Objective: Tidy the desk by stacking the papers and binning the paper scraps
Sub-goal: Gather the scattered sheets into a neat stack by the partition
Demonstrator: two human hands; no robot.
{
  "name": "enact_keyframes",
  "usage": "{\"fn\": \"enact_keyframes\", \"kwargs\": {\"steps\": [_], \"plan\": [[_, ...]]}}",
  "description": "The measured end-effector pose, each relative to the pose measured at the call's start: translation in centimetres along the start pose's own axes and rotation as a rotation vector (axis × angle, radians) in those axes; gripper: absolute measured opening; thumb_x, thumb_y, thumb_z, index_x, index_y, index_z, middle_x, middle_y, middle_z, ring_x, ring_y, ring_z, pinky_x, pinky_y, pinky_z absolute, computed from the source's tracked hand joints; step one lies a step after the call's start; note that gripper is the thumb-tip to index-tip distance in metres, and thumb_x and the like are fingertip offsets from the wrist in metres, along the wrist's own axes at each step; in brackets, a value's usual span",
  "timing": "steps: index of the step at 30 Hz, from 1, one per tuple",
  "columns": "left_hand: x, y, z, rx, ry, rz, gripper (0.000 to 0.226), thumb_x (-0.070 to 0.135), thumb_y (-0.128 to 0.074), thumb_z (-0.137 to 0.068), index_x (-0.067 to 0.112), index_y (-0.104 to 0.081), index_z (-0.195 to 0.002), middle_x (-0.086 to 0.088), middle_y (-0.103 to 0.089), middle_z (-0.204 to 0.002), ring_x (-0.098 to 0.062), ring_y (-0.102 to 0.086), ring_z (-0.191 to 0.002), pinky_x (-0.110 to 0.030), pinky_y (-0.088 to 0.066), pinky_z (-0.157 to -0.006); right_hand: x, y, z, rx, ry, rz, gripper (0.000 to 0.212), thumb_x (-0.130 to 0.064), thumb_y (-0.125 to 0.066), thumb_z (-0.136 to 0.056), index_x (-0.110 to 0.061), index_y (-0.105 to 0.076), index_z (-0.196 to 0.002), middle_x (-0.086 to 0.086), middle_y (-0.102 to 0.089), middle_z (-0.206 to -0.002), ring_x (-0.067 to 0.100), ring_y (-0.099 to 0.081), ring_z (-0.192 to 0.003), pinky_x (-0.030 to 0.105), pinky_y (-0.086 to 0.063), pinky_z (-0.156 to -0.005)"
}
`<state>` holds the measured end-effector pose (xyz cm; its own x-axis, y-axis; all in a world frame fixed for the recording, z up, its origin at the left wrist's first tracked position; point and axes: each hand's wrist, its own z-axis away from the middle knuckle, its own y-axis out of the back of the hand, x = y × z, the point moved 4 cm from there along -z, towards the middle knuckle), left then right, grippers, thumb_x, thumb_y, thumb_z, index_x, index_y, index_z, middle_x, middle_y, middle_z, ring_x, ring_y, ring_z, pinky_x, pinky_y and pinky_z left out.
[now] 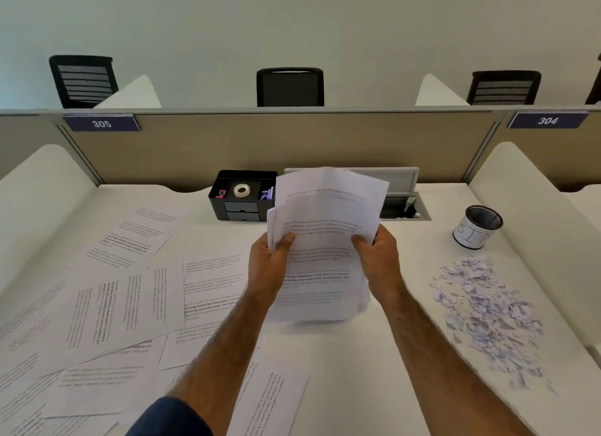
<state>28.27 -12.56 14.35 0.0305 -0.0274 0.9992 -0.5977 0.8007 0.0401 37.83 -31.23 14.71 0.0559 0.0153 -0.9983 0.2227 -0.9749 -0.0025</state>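
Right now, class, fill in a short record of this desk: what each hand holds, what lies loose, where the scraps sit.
left hand: grips the left edge of the upright bundle of printed white paper sheets
right hand: grips the bundle's right edge
loose printed sheets: scattered over the white desk, its left and near parts
pile of small torn paper scraps: on the desk's right side
black mesh cup with white paper label: upright beyond the scraps
black desk organiser: behind the bundle, holding a white tape roll
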Motion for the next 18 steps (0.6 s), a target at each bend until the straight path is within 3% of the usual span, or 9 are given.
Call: {"fn": "enact_keyframes", "kwargs": {"steps": [4, 7, 11, 15, 18], "plan": [[1.7, 0.0, -0.5, 0.046, -0.055, 0.022, 0.01, 0.032, -0.061, -0.1, 0.036, -0.07, -0.098, 0.012, -0.077, -0.091, -0.017, -0.074, -0.08, -0.024, -0.058, -0.063, -1.3, 0.1, -0.3, -0.126, 0.088, -0.14, 0.033, -0.014, -0.067, -0.09, -0.021, -0.058, -0.121, 0.0, -0.069, -0.11, 0.019, -0.067, -0.104, 0.027, -0.059, -0.077], [2.2, 0.3, -1.0, 0.051, -0.047, 0.047, 0.011, 0.032, -0.061, -0.1, 0.032, -0.072, -0.099, 0.009, -0.078, -0.092, -0.022, -0.075, -0.083, -0.036, -0.063, -0.068, 0.0, 0.3, -0.1, -0.156, -0.022, -0.044, 0.023, -0.008, -0.068, -0.091, -0.022, -0.066, -0.109, -0.008, -0.075, -0.097, 0.025, -0.07, -0.098, 0.025, -0.058, -0.072], [4.8, 0.9, -1.5, 0.078, -0.098, 0.141, 0.01, 0.03, -0.065, -0.098, 0.025, -0.073, -0.1, 0.0, -0.078, -0.097, -0.029, -0.075, -0.089, -0.044, -0.064, -0.073, 0.0, 0.2, -0.4, -0.197, -0.042, 0.04, 0.019, -0.012, -0.068, -0.092, -0.026, -0.067, -0.105, -0.005, -0.074, -0.101, 0.018, -0.071, -0.093, 0.03, -0.059, -0.078], [6.9, 1.6, -2.7, -0.13, -0.13, 0.238, 0.015, 0.03, -0.063, -0.098, 0.02, -0.072, -0.106, -0.008, -0.076, -0.105, -0.033, -0.074, -0.097, -0.048, -0.062, -0.08, -0.5, 0.0, -0.8, -0.186, -0.002, -0.037, 0.021, -0.004, -0.063, -0.093, -0.019, -0.071, -0.105, -0.002, -0.076, -0.1, 0.018, -0.073, -0.09, 0.027, -0.057, -0.073], [4.5, 1.8, -3.1, -0.256, -0.015, 0.024, 0.016, 0.03, -0.068, -0.096, 0.022, -0.072, -0.109, -0.002, -0.076, -0.108, -0.028, -0.072, -0.101, -0.054, -0.058, -0.093, 0.1, 0.2, -1.0, -0.169, -0.011, -0.113, 0.022, -0.002, -0.063, -0.093, -0.007, -0.069, -0.113, 0.01, -0.073, -0.109, 0.028, -0.07, -0.099, 0.037, -0.059, -0.082]]}}
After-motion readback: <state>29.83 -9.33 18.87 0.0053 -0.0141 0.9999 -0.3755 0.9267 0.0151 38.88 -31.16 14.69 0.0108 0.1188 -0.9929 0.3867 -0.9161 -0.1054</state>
